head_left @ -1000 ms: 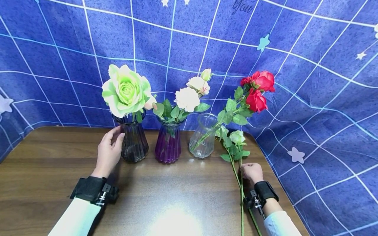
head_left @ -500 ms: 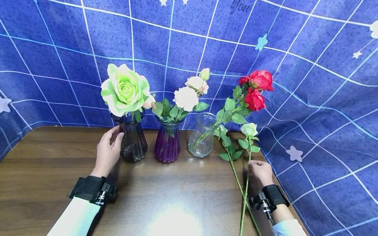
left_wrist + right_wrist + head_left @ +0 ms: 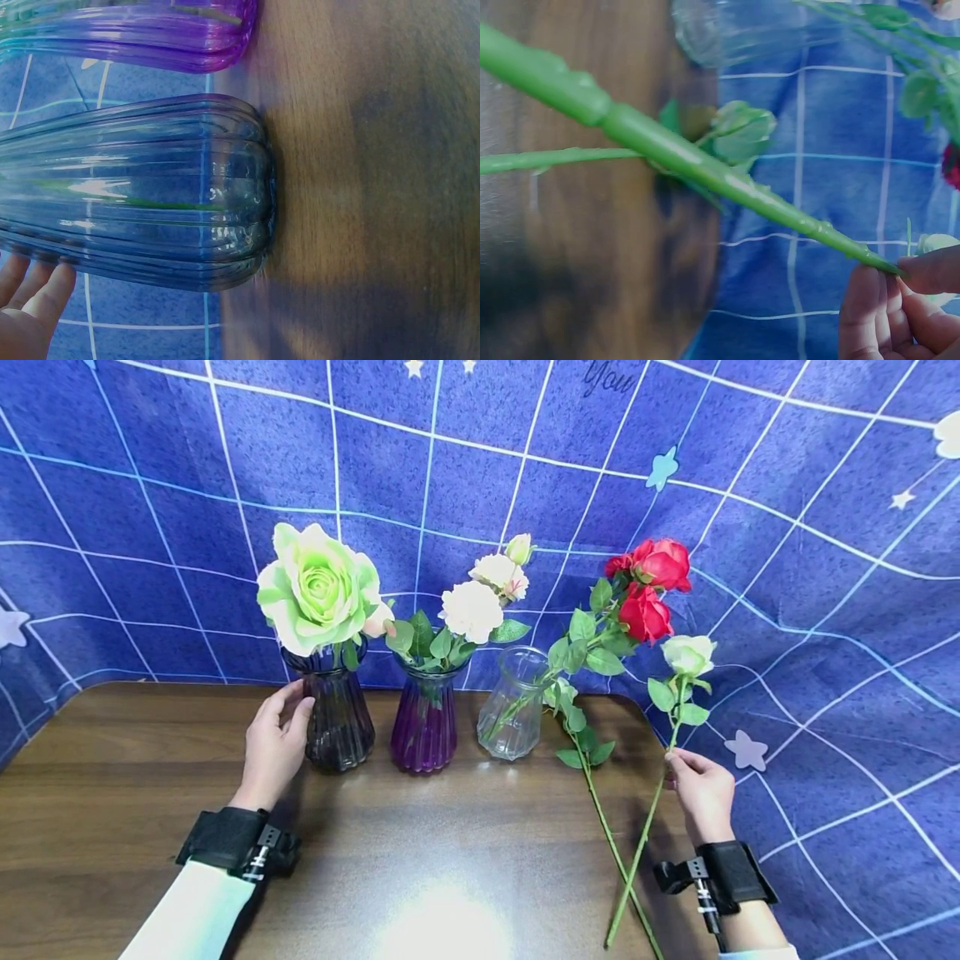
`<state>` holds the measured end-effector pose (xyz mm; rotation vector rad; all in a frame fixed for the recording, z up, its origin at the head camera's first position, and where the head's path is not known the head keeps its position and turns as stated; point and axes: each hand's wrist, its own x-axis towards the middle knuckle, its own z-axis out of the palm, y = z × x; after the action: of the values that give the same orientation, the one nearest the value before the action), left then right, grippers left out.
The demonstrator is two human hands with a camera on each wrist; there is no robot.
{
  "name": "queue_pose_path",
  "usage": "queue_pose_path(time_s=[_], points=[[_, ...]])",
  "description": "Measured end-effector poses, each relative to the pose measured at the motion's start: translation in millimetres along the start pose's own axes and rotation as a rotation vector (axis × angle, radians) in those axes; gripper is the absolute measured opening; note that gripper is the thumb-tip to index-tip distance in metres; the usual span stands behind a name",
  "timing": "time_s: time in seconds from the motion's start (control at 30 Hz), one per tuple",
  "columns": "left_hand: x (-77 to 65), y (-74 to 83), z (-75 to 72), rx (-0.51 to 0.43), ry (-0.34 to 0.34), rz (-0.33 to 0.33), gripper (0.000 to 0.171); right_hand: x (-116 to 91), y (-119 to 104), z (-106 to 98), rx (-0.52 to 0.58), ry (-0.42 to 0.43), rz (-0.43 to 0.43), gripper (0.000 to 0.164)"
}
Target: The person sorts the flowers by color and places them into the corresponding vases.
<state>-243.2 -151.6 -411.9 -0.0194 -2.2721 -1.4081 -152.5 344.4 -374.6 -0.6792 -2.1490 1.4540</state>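
My left hand (image 3: pixel 276 743) touches the left side of a dark ribbed glass vase (image 3: pixel 340 727), which holds a big pale green rose (image 3: pixel 321 585). In the left wrist view the fingertips (image 3: pixel 56 289) are against the glass of the vase. My right hand (image 3: pixel 701 789) pinches the green stem of a white rose (image 3: pixel 688 656) between thumb and fingers. The bloom is raised at the table's right edge, and the stem slants down towards the front left. In the right wrist view the stem (image 3: pixel 705 172) runs from the fingertips across the picture.
A purple vase (image 3: pixel 425 727) with white flowers (image 3: pixel 472 610) stands beside the dark one. Right of it is a clear vase (image 3: pixel 512 718) with red roses (image 3: pixel 647 610) leaning right. Another white rose (image 3: pixel 559 693) lies on the wooden table (image 3: pixel 375 852), its stem under the raised one.
My right hand has moved right and away from the clear vase, lifting the white rose's bloom off the table. The left hand stays at the dark vase.
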Motion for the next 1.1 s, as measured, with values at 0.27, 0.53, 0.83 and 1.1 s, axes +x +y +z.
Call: queue_pose_path(time_s=[0.27,0.53,0.83,1.1], points=[[-0.2,0.0,-0.3,0.002,0.004,0.002,0.044,-12,-28,-6,0.228,0.107,-0.089,0.011],[-0.3,0.6,-0.9,0.004,0.004,0.003,0.044,-26,-59,-7,0.399,0.124,-0.214,0.024],[-0.5,0.8,-0.6,0.012,0.003,0.008,0.044,-49,-94,0,0.509,0.083,-0.307,0.011],[-1.4,0.5,-0.4,0.007,-0.006,0.007,0.045,-73,-126,24,0.519,0.016,-0.43,0.008]])
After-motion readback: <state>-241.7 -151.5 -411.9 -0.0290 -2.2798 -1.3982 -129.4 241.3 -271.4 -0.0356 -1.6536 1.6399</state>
